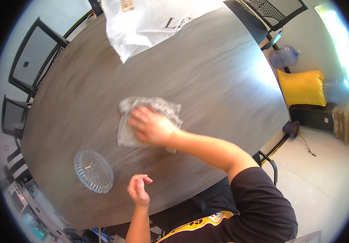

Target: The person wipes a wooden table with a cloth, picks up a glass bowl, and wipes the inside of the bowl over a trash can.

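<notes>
This looks like an office meeting room, though a shared dining room is hard to rule out. A big grey-brown counter (211, 77) with curved edges fills the middle, and black office-style chairs stand around it, among them one with a mesh back (268, 9) at the far right. Large blue water-cooler bottles (284, 57) sit along the right side, near a low dark cabinet (310, 116). The floor (304, 174) is pale tile, the walls are plain and light, and bright light shows at upper right.
</notes>
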{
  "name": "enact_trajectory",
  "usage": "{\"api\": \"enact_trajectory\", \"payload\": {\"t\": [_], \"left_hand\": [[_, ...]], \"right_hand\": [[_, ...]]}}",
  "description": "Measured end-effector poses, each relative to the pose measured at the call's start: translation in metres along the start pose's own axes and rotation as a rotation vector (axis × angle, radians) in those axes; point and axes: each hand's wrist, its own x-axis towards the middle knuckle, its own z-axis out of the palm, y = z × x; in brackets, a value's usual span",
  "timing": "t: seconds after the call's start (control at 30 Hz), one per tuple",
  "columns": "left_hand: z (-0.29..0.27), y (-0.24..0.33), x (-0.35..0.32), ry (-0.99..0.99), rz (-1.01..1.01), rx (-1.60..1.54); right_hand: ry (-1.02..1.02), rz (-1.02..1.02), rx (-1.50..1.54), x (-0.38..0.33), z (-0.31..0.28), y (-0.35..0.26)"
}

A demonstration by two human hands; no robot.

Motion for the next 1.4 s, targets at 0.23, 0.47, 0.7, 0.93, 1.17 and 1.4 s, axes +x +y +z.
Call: {"api": "enact_trajectory", "payload": {"t": [0.23,0.47,0.7,0.93,1.17,1.4], "left_hand": [[0.142,0.047,0.122,0.017,0.228,0.124],[0.268,0.225,0.295,0.182,1.012,0.812],[0.261,0.286,0.392,-0.072,0.419,1.590],[0.067,0.287,0.335,0.729,0.542,0.952],[-0.105,0.253,0.239,1.114,0.520,0.586],[-0.176,0.183,0.181,1.215,0.388,0.512]], "right_hand": [[0.284,0.418,-0.418,-0.036,-0.192,0.197],[0.246,0.634,-0.668,-0.117,-0.267,0.284],[0.195,0.645,-0.686,-0.109,-0.263,0.299],[0.252,0.910,-0.792,0.019,-0.253,0.343],[0.156,0.156,-0.369,0.178,-0.092,0.185],[-0.337,-0.488,-0.142,0.185,0.033,0.047]]}}
